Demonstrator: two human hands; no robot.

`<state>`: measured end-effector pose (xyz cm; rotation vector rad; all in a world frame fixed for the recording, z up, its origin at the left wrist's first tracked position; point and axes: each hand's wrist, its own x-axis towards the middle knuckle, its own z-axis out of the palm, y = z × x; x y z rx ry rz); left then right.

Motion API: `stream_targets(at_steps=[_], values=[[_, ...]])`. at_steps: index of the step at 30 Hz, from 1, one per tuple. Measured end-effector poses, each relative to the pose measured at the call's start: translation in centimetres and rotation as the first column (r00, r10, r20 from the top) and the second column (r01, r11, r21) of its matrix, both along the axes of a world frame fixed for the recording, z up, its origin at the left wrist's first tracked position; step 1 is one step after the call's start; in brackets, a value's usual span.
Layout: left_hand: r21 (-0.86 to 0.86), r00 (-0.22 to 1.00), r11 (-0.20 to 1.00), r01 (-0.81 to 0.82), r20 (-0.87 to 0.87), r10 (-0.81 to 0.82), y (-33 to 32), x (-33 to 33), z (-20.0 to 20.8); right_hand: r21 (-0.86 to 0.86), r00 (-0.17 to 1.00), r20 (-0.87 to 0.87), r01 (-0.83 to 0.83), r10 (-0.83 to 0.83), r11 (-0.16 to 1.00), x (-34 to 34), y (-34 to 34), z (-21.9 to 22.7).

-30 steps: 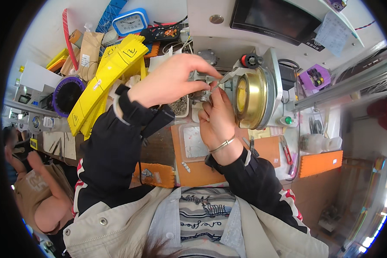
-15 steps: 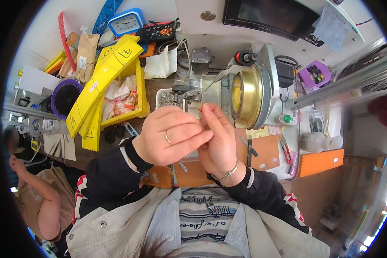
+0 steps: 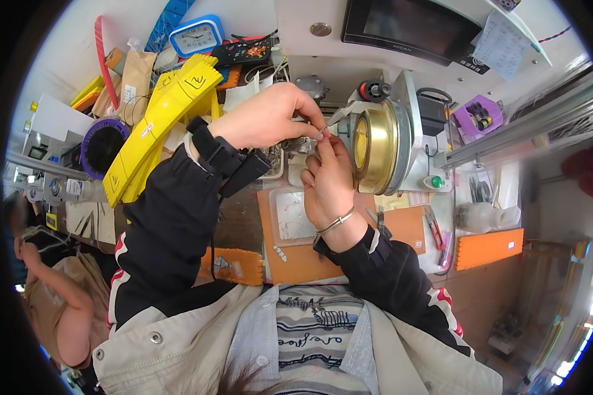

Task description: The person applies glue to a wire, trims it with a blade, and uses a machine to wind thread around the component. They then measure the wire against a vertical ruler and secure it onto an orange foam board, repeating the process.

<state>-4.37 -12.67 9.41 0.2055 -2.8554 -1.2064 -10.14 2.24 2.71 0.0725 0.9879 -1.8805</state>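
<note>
My left hand (image 3: 270, 118) reaches in over the bench, its fingertips pinched together beside the brass-coloured wheel (image 3: 369, 151) of a bench machine. Just below, my right hand (image 3: 329, 178) is closed too, thumb and fingertip meeting those of the left. A thin greyish sliver shows where the fingertips meet, too small to name. The machine's slim metal arm (image 3: 344, 113) ends close to the fingers. Behind my left wrist, a tray of small metal parts (image 3: 273, 164) is partly hidden. A clear shallow plastic box (image 3: 290, 214) lies below the hands on an orange mat (image 3: 277, 263).
A yellow crate with yellow toothed strips (image 3: 158, 125) stands at the left, near a blue clock (image 3: 196, 35). Red-handled snips (image 3: 435, 227) and an orange board (image 3: 491, 249) lie at the right. A dark screen (image 3: 412, 26) is above. Another person's arm (image 3: 62, 289) shows at far left.
Both hands have moved up and away from me, toward the machine's arm. My left hand has turned, its ringed fingers no longer facing up. The clear box now shows.
</note>
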Motion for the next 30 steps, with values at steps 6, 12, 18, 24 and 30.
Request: stream_targets(at_steps=[6,12,18,24,30], values=[[-0.224,0.75,0.855,-0.468,-0.612,0.25,4.6,2.7,0.7,-0.117,0.971,0.209,-0.089,0.112,0.989,0.1,3.0,0.4],[-0.567,0.716,0.805,-0.173,-0.634,-0.292,9.7,7.5,-1.7,-0.222,0.971,0.032,-0.223,0.236,0.949,1.3,5.4,2.9],[-0.436,0.697,0.71,-0.554,-0.709,0.108,9.3,5.1,-3.1,-0.286,0.912,-0.004,-0.394,0.411,0.873,-0.4,8.7,1.5],[-0.413,0.652,0.734,-0.539,-0.756,0.054,8.6,4.6,-5.6,0.115,0.799,-0.3,-0.513,0.522,0.851,-1.9,12.5,1.4],[-0.31,0.608,0.865,-0.396,-0.794,-0.006,9.9,4.9,-5.4,0.62,-0.291,-0.766,-0.093,0.574,0.779,-3.4,14.4,1.2]])
